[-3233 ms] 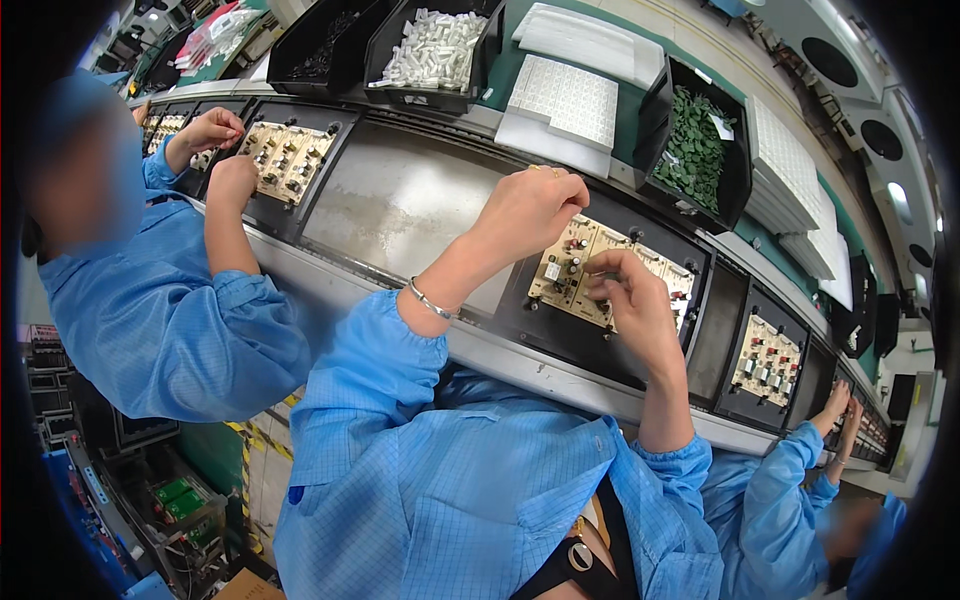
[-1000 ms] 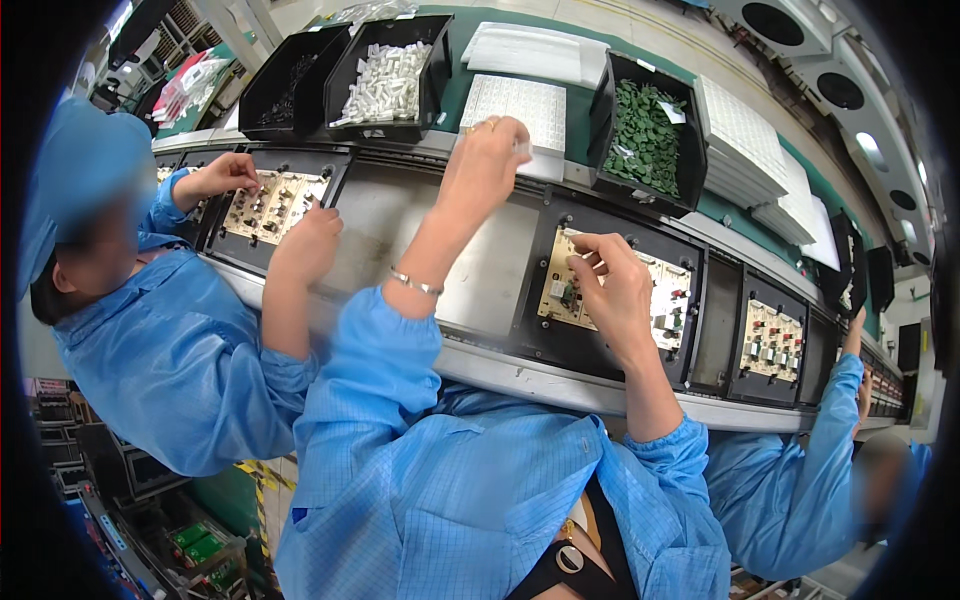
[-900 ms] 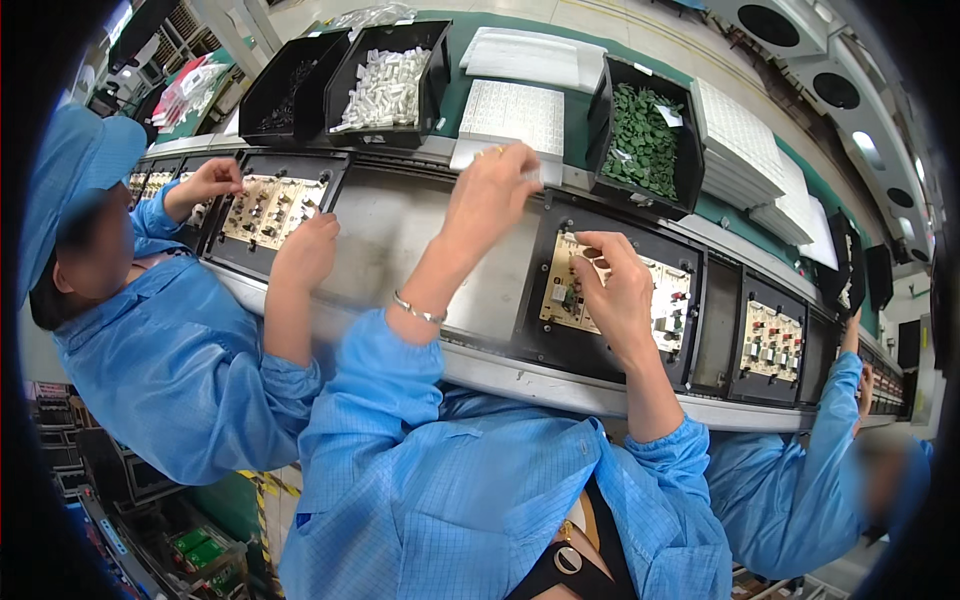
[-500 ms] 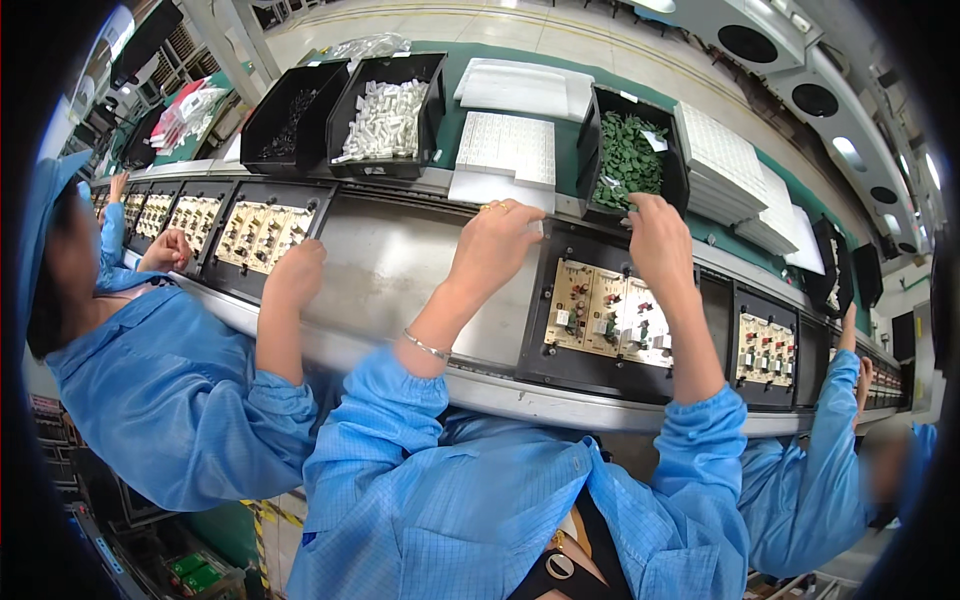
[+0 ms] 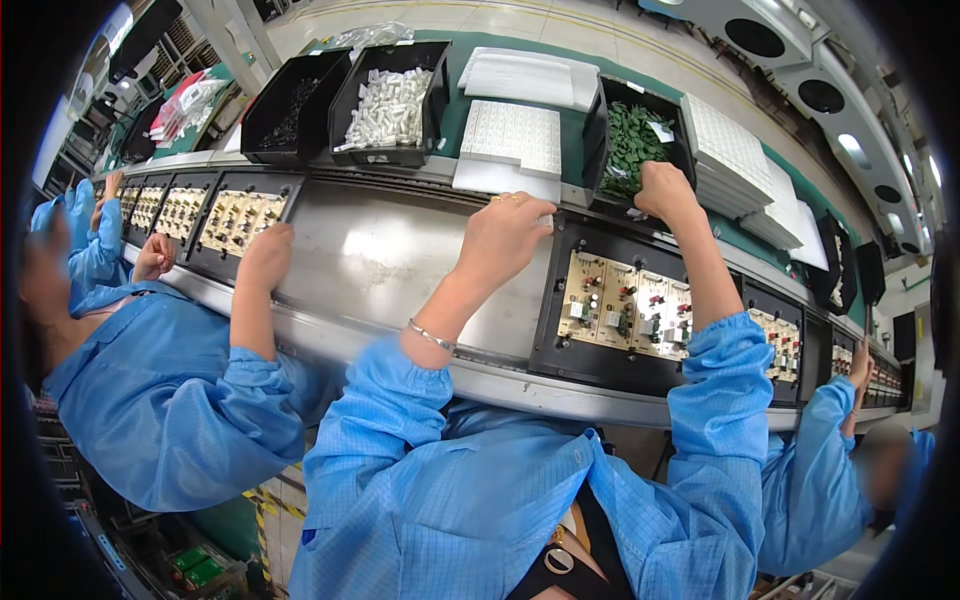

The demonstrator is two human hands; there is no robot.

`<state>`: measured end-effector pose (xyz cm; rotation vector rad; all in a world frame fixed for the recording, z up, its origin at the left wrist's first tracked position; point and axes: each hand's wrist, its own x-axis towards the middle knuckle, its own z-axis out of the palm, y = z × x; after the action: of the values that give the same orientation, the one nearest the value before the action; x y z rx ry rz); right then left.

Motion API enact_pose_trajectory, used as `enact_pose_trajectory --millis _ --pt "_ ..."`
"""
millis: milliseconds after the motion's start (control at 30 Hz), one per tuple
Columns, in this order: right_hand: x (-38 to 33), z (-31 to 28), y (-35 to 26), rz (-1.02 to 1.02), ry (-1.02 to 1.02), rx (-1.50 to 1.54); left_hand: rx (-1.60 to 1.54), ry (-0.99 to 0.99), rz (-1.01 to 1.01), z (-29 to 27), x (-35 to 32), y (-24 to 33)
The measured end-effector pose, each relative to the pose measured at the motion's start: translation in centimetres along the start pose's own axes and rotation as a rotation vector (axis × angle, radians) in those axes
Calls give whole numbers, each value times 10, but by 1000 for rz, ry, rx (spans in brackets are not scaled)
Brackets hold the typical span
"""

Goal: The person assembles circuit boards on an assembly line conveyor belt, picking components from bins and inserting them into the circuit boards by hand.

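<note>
My left hand (image 5: 503, 236) hovers over the line just left of a black fixture tray (image 5: 548, 330), its fingers closed on a small white part (image 5: 546, 221). At the near rim of a black bin (image 5: 597, 150) is my right hand (image 5: 668, 193), fingers pinched together; what they hold, if anything, is hidden. Green disc-shaped components (image 5: 628, 135) fill that bin. Several tan circuit boards (image 5: 582, 300) sit in the tray below my right forearm, carrying red, green and white parts.
Beyond the line stand a bin of white cylindrical parts (image 5: 385, 110), a bin of dark parts (image 5: 290, 115), a white foam tray (image 5: 512, 135) and stacked white trays (image 5: 730, 160). Co-workers in blue sit on both sides; one co-worker's hand (image 5: 266, 255) is near another board tray (image 5: 240, 225).
My right hand has moved up and right, from above the boards to the bin's near rim. My left hand stays nearly in place. The co-worker's tray at left has slid left.
</note>
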<state>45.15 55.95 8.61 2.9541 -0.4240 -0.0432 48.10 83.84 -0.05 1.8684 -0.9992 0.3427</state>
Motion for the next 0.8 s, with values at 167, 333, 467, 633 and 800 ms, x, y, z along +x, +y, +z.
enact_pose_trajectory --millis 167,333,467,633,800 --pt "-4 13 9 -19 65 126 12 -8 -1 2 -1 0" --pt "0 17 17 -34 45 334 14 -20 -9 4 -1 0" --pt "6 15 21 -27 -36 358 2 -14 -19 6 0 -1" --pt "6 15 14 -60 -20 247 -7 -17 -30 5 -1 -1" --pt "13 24 23 -51 -24 351 -4 -25 -24 8 1 -3"
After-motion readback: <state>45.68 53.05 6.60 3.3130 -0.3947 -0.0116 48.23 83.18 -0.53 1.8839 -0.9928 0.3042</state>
